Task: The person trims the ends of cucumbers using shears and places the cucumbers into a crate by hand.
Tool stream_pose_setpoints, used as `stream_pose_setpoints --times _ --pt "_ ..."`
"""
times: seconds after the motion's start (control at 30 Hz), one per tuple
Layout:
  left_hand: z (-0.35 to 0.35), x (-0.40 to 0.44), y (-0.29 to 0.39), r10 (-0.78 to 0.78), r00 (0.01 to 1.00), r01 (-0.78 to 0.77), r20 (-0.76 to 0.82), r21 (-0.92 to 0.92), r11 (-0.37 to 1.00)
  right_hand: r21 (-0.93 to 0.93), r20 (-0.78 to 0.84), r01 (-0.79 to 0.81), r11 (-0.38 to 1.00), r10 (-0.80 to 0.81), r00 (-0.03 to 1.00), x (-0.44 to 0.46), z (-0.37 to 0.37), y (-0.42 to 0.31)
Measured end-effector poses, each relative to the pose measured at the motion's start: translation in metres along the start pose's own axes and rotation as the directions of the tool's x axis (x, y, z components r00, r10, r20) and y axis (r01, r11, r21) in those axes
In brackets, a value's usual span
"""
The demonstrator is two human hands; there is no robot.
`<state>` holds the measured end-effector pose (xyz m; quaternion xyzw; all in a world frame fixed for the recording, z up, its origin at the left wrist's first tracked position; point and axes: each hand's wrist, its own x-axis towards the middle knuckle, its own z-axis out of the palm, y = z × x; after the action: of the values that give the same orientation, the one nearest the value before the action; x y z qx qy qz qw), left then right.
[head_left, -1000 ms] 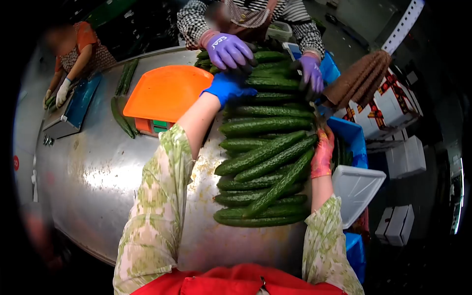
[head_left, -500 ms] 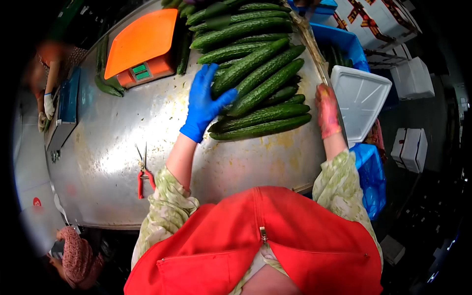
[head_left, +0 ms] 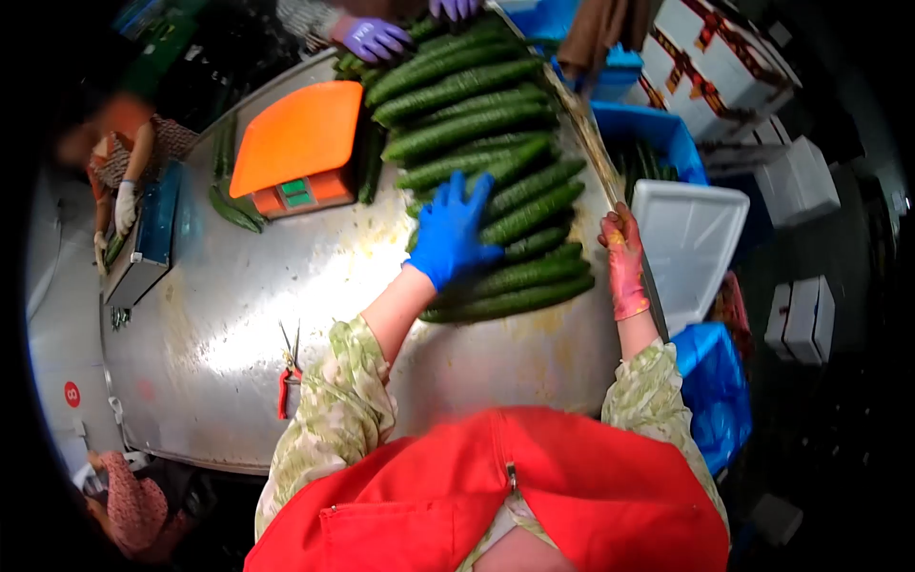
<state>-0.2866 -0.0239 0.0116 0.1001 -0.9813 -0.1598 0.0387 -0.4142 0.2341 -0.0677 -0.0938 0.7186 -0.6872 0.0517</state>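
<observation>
A stack of long green cucumbers [head_left: 477,124] lies in rows on the metal table [head_left: 229,353]. My left hand [head_left: 450,231], in a blue glove, rests on the cucumbers with its fingers spread and grasps none of them. Over the right edge of the table is my right hand [head_left: 624,267], in a stained pink glove with bare fingertips showing. Its fingers are loosely bent and apart, beside the edge strip [head_left: 586,124], and I see nothing held in them.
An orange scale [head_left: 300,143] stands left of the stack; red-handled snips [head_left: 289,377] lie nearer me. A co-worker's purple-gloved hand [head_left: 376,38] touches the far cucumbers; another co-worker's white glove [head_left: 125,208] is at left. Right are a blue crate [head_left: 667,124] and white lid [head_left: 691,238].
My left hand has moved rightward from the stack's left side onto its middle. My right hand's fingers have bent more. Purple-gloved hands have appeared at the far end, and the view has shifted.
</observation>
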Motion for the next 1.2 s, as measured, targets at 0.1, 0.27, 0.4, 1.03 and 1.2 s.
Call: stream_pose_setpoints --times 0.1,0.27,0.4,1.03,1.2 --pt "-0.006 -0.003 -0.001 -0.047 0.993 0.045 0.104 0.016 0.999 0.209 0.023 -0.137 0.968 0.135 0.991 0.077 0.018 0.006" --pt "0.002 -0.042 -0.027 -0.165 0.985 0.160 -0.040 -0.105 0.981 0.439 0.355 -0.236 0.867 0.074 0.932 0.127 0.055 0.021" --pt "0.007 -0.046 -0.028 -0.211 0.976 0.200 -0.047 -0.182 0.963 0.302 0.191 0.022 0.953 -0.083 0.978 0.091 0.087 -0.009" --pt "0.000 -0.041 -0.033 -0.057 0.994 0.040 -0.097 -0.169 0.985 0.358 0.394 -0.145 0.922 -0.008 0.919 0.101 0.073 -0.023" --pt "-0.004 -0.043 -0.037 -0.032 0.977 -0.011 -0.213 -0.198 0.980 0.569 0.436 -0.203 0.797 -0.083 0.896 0.093 0.091 -0.059"
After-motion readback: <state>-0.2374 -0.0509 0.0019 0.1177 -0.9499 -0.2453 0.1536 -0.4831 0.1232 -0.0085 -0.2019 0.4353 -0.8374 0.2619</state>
